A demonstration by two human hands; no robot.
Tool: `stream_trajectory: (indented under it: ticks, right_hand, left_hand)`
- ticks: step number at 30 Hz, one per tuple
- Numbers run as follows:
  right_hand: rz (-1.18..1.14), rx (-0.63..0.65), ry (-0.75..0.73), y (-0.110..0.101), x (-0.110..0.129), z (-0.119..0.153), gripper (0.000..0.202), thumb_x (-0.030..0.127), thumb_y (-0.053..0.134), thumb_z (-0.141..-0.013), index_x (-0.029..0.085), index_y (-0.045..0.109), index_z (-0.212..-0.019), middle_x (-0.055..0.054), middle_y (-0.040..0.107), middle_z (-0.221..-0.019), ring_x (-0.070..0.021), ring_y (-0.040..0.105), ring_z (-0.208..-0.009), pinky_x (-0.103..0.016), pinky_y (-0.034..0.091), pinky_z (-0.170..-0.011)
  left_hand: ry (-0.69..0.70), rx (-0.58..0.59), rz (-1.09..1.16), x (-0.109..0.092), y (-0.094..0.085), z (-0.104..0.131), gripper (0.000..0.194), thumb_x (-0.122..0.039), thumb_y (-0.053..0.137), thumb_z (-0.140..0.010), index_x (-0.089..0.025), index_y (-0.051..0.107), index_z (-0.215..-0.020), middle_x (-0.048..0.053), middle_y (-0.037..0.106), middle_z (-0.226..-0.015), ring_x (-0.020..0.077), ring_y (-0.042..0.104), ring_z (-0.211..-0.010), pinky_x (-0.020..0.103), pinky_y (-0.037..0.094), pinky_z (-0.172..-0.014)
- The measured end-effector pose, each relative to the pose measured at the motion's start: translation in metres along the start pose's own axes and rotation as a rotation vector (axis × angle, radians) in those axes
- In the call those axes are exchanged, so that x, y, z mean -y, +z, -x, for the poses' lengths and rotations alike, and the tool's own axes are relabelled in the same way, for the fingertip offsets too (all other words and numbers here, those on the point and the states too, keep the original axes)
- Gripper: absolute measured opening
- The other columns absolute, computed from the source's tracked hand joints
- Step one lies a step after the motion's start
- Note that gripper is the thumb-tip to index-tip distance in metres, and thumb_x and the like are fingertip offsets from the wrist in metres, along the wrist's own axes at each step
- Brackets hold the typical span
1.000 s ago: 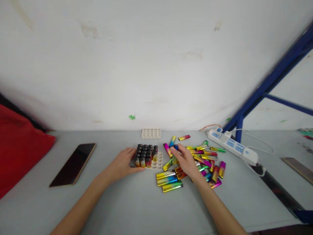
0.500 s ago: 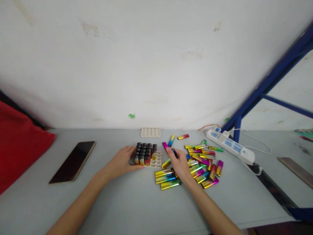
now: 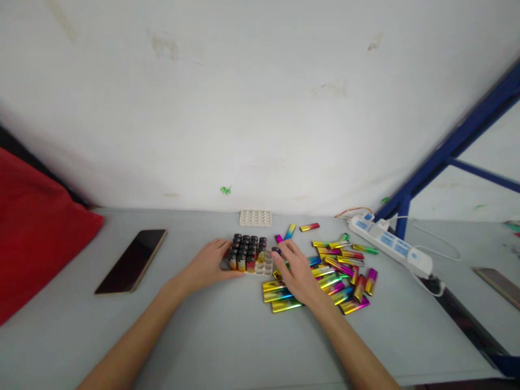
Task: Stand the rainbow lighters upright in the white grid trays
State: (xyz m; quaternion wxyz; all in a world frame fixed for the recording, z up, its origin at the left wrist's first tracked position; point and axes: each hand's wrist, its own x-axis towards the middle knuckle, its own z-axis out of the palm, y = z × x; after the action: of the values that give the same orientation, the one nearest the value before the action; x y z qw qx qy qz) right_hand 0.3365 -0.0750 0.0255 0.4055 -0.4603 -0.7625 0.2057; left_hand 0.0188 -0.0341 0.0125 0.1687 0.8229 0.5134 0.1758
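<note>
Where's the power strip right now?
Head view, right side: the white power strip lies on the table, right of the lighter pile, beside the blue frame.

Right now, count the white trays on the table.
2. The front tray sits beside the left hand, partly filled with upright lighters; the back tray lies behind it, near the wall.

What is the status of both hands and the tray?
Left hand at left side of tray. Right hand pinching a lighter near tray's right edge. Tray partly filled, open cells at right. Loose lighters crowd right hand.
</note>
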Motion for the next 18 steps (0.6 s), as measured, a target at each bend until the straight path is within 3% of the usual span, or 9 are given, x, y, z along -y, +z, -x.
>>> stream_trajectory:
  ticks: [5,10,13,18]
  right_hand:
    - [0.07,0.084,0.005,0.004,-0.009,0.005,0.046,0.054,0.049,-0.132,0.027,0.074,-0.104,-0.005,0.077,-0.085,-0.0278,0.079,-0.082,-0.035,0.062,-0.079]
    - [0.132,0.134,-0.141,0.009,-0.017,0.006,0.029,0.041,0.056,-0.132,0.024,0.08,-0.13,-0.012,0.088,-0.114,-0.0312,0.087,-0.11,-0.04,0.069,-0.097]
    - [0.283,0.179,-0.193,0.015,-0.017,0.002,0.022,0.037,0.064,-0.129,0.023,0.08,-0.126,-0.013,0.088,-0.117,-0.033,0.087,-0.115,-0.045,0.07,-0.102]
    - [0.514,0.211,-0.154,0.023,-0.005,0.001,0.02,0.041,0.082,-0.121,0.023,0.078,-0.113,-0.012,0.086,-0.108,-0.0356,0.086,-0.11,-0.047,0.067,-0.101]
  left_hand:
    - [0.021,0.02,0.037,0.003,0.003,0.0,0.07,-0.076,0.099,-0.087,-0.028,0.083,-0.136,0.016,0.088,-0.143,0.0441,0.08,-0.136,0.054,0.062,-0.124]
    - [0.035,0.008,0.027,0.006,0.005,0.001,0.071,-0.081,0.097,-0.087,-0.028,0.083,-0.133,0.015,0.089,-0.139,0.043,0.081,-0.132,0.053,0.063,-0.123]
    - [0.033,0.009,0.024,0.003,0.004,0.001,0.072,-0.08,0.098,-0.087,-0.027,0.083,-0.133,0.015,0.089,-0.14,0.0435,0.082,-0.134,0.053,0.063,-0.123]
    - [0.013,0.021,0.006,-0.001,0.002,0.001,0.07,-0.075,0.099,-0.087,-0.025,0.083,-0.134,0.016,0.089,-0.14,0.0448,0.082,-0.134,0.055,0.062,-0.125]
